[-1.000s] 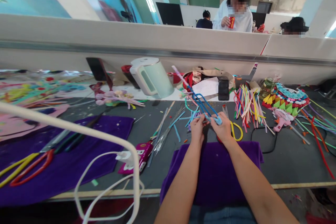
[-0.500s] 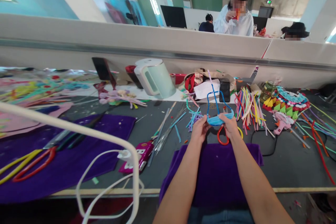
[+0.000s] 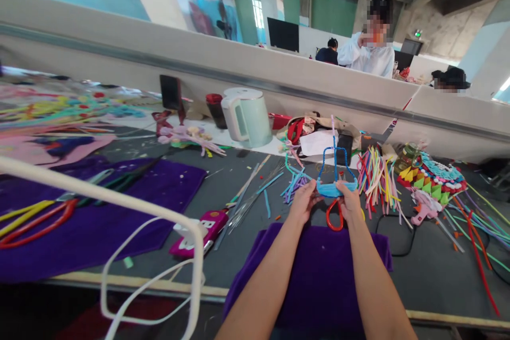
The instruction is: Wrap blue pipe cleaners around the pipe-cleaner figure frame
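Observation:
Between my two hands is a blue pipe-cleaner frame (image 3: 336,189), with a filled lower band, an arched outline above and a central stem turning purple at its tip. My left hand (image 3: 304,201) pinches the band's left end. On the right part of the band, my right hand (image 3: 349,197) has its thumb in front and its other fingers partly hidden. Scissors with a red handle (image 3: 334,219) lie just below the frame, partly covered by my right hand. A purple cloth (image 3: 314,271) lies under my forearms.
A bundle of coloured pipe cleaners (image 3: 378,178) lies right of my hands, near a pink glue gun (image 3: 425,206). A pale green kettle (image 3: 255,119) stands at the back by the low partition (image 3: 223,71). A white curved bar (image 3: 119,191) crosses the left foreground.
The view has tilted and shifted, so the scene sits differently in the picture. Both hands still hold the blue frame, and my right thumb now lies flatter on the band.

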Action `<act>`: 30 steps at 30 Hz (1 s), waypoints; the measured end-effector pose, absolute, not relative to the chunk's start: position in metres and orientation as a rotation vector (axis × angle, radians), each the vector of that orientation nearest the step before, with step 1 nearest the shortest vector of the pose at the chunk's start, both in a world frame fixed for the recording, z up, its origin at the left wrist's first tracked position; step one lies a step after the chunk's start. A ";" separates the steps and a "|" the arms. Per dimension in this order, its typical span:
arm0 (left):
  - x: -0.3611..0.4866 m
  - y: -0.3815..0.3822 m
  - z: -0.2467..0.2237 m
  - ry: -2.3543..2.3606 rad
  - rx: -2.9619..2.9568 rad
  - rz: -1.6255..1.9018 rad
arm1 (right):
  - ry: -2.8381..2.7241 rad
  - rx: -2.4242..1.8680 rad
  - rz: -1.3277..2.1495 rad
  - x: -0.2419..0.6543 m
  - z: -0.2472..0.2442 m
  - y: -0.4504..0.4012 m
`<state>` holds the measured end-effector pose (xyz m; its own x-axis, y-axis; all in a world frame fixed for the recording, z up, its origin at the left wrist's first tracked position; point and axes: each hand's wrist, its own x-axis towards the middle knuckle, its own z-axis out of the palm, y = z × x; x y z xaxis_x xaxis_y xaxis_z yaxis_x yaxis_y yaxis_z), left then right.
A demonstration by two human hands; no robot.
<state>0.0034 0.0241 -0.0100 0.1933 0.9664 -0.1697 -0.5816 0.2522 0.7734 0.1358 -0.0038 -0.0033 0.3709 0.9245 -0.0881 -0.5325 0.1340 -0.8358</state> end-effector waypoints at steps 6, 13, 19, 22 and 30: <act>0.000 0.024 -0.008 0.710 0.740 1.184 | -0.653 -0.957 1.136 0.146 0.000 -0.005; -0.007 0.035 -0.015 0.702 0.579 1.389 | -1.403 -1.814 0.506 0.176 0.014 -0.022; -0.007 0.037 -0.016 0.682 0.527 1.470 | -1.819 -2.407 0.277 0.159 0.026 -0.044; -0.008 0.037 -0.017 0.689 0.553 1.477 | -1.846 -2.440 0.310 0.156 0.029 -0.046; -0.007 0.034 -0.014 0.759 0.595 1.500 | -1.824 -2.446 0.274 0.152 0.026 -0.046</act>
